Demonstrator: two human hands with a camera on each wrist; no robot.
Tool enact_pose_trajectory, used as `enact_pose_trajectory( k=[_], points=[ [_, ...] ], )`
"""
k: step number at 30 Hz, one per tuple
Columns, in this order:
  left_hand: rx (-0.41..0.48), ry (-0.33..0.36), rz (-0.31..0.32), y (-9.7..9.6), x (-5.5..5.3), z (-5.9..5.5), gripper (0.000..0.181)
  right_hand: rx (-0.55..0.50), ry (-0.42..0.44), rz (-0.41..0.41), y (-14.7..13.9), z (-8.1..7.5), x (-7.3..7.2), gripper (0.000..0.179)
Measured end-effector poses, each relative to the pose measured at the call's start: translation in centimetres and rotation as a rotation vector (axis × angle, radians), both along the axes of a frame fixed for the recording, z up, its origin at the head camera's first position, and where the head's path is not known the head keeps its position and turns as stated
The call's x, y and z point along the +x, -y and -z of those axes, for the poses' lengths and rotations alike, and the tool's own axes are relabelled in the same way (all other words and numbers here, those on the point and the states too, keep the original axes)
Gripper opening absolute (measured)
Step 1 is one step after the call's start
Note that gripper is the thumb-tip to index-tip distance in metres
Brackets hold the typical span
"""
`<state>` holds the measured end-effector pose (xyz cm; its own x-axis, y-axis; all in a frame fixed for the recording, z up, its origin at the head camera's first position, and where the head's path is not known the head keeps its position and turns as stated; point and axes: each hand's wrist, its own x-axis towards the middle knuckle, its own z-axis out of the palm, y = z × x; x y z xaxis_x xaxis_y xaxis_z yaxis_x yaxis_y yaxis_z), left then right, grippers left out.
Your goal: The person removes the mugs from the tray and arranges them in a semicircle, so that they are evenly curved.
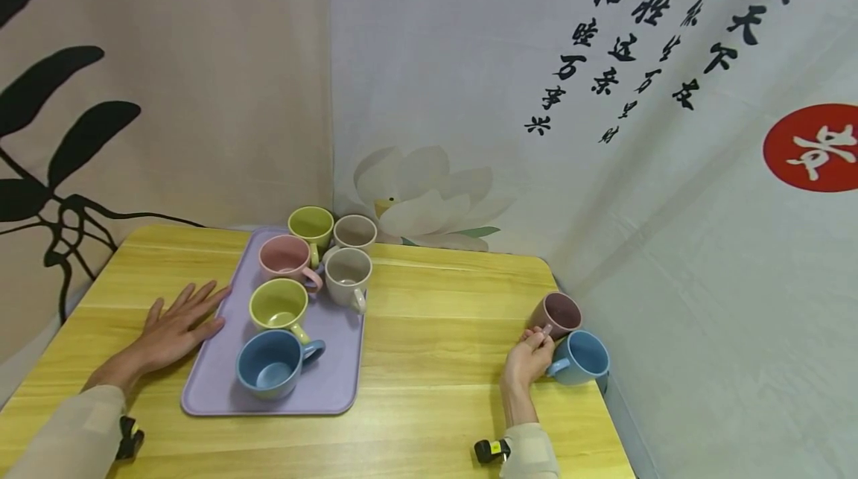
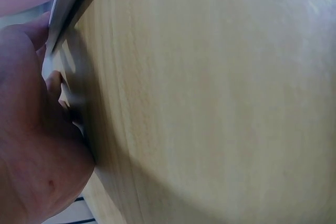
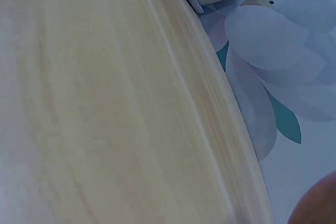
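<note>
In the head view my right hand (image 1: 528,361) pinches the handle of a mauve mug (image 1: 561,313) near the table's right edge. A blue mug (image 1: 585,357) stands close beside it, its handle towards my hand. My left hand (image 1: 176,328) lies with fingers spread, its fingertips at the left rim of the lilac tray (image 1: 335,389). On that tray are a blue mug (image 1: 270,364), two yellow-green mugs (image 1: 278,303), a pink mug (image 1: 284,255) and two light grey mugs (image 1: 348,276). The left wrist view shows the left hand (image 2: 39,124) against the tray's edge (image 2: 68,1).
The wooden table (image 1: 442,360) has a rounded far right corner. Behind it hangs a cloth backdrop (image 1: 429,77) with dark characters and a pale flower. The right wrist view takes in mostly tabletop (image 3: 121,108), with only a bit of skin at the lower right.
</note>
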<state>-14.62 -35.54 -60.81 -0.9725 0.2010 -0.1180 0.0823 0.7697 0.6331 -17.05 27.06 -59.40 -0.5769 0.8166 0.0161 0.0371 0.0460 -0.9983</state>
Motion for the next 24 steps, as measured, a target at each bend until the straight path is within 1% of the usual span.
enact_pose_trajectory(
  k=[4,7,11,16,18,20,22,24],
  points=[
    [-0.002,0.001,-0.003,0.0,0.0,0.0,0.074,-0.007,-0.005,0.003,0.1,0.1,0.0,0.039],
    [-0.005,0.002,-0.006,0.0,0.0,0.0,0.074,-0.011,0.007,-0.012,0.2,0.1,0.1,0.043],
    [-0.009,0.004,-0.006,0.0,0.0,0.1,0.074,0.018,0.025,-0.038,0.2,0.2,0.4,0.048],
    [-0.009,0.002,-0.005,-0.1,0.0,-0.1,0.074,0.111,0.047,-0.03,-0.6,2.2,0.4,0.05],
    [-0.008,0.002,-0.006,-0.1,0.1,-0.1,0.074,0.134,0.041,-0.032,-0.7,2.8,0.4,0.05],
    [-0.009,0.002,-0.006,-0.1,0.1,-0.1,0.074,0.132,0.019,-0.062,-0.4,2.4,0.8,0.053],
    [-0.01,0.0,-0.006,-0.1,0.1,-0.1,0.074,0.109,0.003,-0.087,0.0,1.8,1.2,0.058],
    [-0.009,-0.002,-0.006,-0.1,0.1,-0.1,0.074,0.093,0.0,-0.097,0.3,1.5,1.6,0.063]
  ],
)
